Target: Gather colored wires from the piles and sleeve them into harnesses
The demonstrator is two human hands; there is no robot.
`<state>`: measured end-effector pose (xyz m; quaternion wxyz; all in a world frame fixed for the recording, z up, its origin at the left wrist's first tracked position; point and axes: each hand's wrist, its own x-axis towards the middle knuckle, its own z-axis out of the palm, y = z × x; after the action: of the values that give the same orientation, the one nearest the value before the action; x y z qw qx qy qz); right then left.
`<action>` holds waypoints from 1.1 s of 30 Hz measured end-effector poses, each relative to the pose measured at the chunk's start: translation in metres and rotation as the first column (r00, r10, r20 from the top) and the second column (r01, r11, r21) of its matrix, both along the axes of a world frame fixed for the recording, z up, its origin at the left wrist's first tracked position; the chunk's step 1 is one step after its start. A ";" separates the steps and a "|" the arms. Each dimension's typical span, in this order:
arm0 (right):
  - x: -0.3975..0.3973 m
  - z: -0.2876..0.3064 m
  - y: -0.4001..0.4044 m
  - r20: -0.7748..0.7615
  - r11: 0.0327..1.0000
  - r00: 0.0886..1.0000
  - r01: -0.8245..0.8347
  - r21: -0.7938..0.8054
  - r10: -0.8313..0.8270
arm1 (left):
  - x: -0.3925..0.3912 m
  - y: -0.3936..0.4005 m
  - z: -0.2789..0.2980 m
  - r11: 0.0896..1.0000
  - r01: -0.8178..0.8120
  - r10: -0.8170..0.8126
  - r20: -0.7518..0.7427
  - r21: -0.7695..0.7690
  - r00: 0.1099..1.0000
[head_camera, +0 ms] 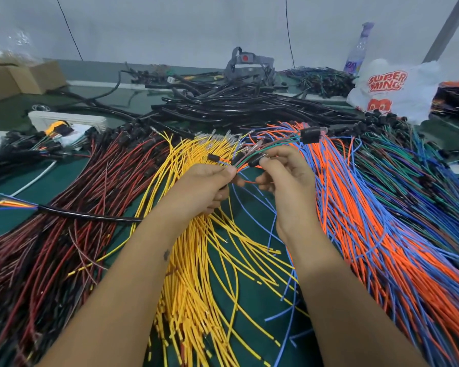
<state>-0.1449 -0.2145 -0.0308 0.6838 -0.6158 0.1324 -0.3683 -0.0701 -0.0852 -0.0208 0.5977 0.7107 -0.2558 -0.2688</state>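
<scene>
My left hand [206, 185] and my right hand [286, 176] meet above the green table [252, 221], and both pinch one small bundle of mixed wires [245, 162] with black connectors on their ends. Below the hands fans a yellow wire pile [194, 274]. A dark red and black wire pile [64, 234] lies to the left. To the right spreads an orange and blue wire pile [376, 234], with green, purple and blue wires [421, 181] further right. Black sleeves [236, 107] are heaped at the back.
A sleeved harness [90, 216] with coloured ends lies at the left. Cardboard boxes [16, 80] stand back left, a white tray [66, 123] beside them. A printed plastic bag [392, 88] and a bottle [358, 49] stand back right.
</scene>
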 end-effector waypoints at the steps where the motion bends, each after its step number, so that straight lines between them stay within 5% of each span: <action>1: 0.000 0.000 0.001 -0.006 1.000 1.000 -0.007 -0.006 0.007 | 0.000 0.000 0.000 1.000 -0.001 0.001 0.010 -0.003 1.000; 10: -0.002 0.000 0.003 -0.046 0.994 0.994 -0.097 -0.043 0.095 | 0.004 0.002 -0.002 0.995 -0.006 0.003 -0.033 -0.096 0.999; 13: -0.001 0.000 0.002 -0.025 0.991 0.992 -0.118 0.056 0.120 | 0.002 0.001 -0.005 0.992 -0.078 0.097 0.200 -0.103 0.975; 17: 0.000 -0.001 -0.001 0.025 0.983 0.991 -0.132 0.131 0.130 | 0.000 0.001 -0.013 0.985 -0.161 0.161 0.651 -0.061 0.741; 22: -0.001 -0.005 -0.002 0.014 0.979 0.983 -0.186 0.079 0.185 | -0.001 0.006 -0.014 0.920 -0.341 0.332 0.844 -0.192 0.420; 26: 0.003 -0.005 -0.003 -0.190 0.990 0.977 -0.072 0.124 0.095 | 0.001 0.007 -0.012 0.836 -0.425 0.426 0.899 -0.347 0.103; 29: 0.003 -0.006 -0.006 -0.241 0.990 0.968 0.104 0.100 -0.077 | 0.000 0.007 -0.012 0.809 -0.453 0.457 0.885 -0.374 0.085; 33: -0.004 -0.003 -0.006 -0.040 0.898 0.899 0.438 0.028 -0.437 | 0.001 0.008 -0.012 0.805 -0.505 0.433 0.891 -0.312 0.139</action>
<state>-0.1488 -0.2204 -0.0342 0.5924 -0.5636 0.2851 -0.5001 -0.0693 -0.0768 -0.0331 0.3643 0.7894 -0.3088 0.3858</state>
